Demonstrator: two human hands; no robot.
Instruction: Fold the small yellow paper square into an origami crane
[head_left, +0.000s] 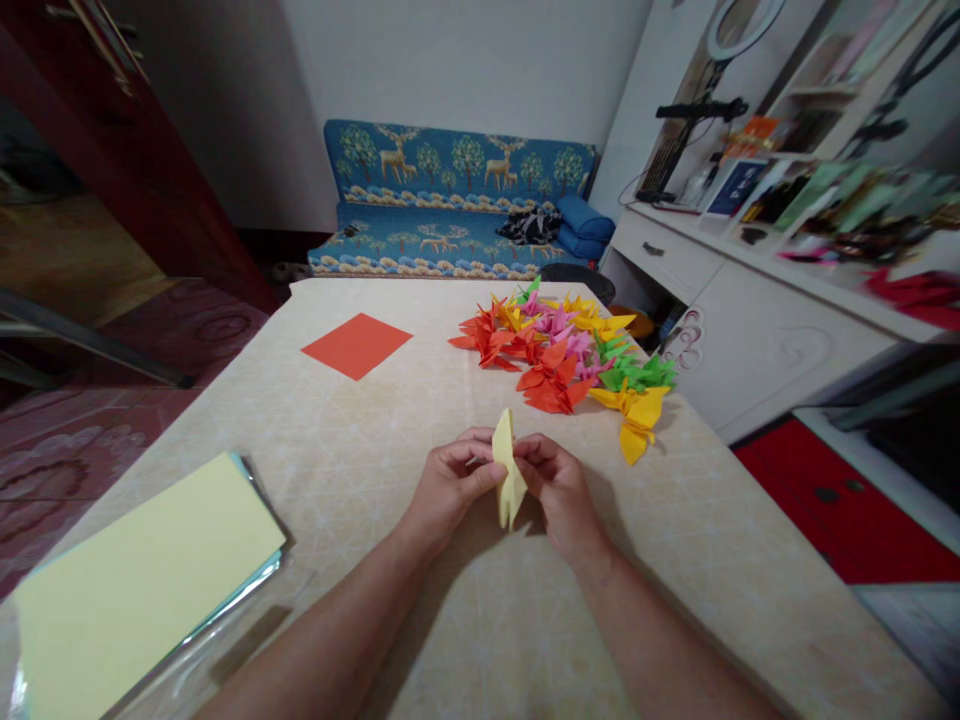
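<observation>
A folded pale yellow origami paper [505, 455] is held upright between my two hands, just above the table. From the left, my left hand [461, 480] pinches it, its thumb pressed against the paper's face. My right hand [553, 485] grips the opposite edge between thumb and fingers. The paper is narrow, pointed at the top, with loose flaps at its lower end. Beyond the hands to the right lies a pile of folded paper cranes, among them red [551, 380], yellow [632, 415], green [637, 372] and pink ones [559, 325].
A flat red paper square [358, 346] lies at the table's far left. Pale yellow sheets [150, 580] in a clear wrapper rest at the near left. Past the patterned tabletop [360, 430] stand a blue sofa [450, 210] and a white cabinet [810, 340] to the right.
</observation>
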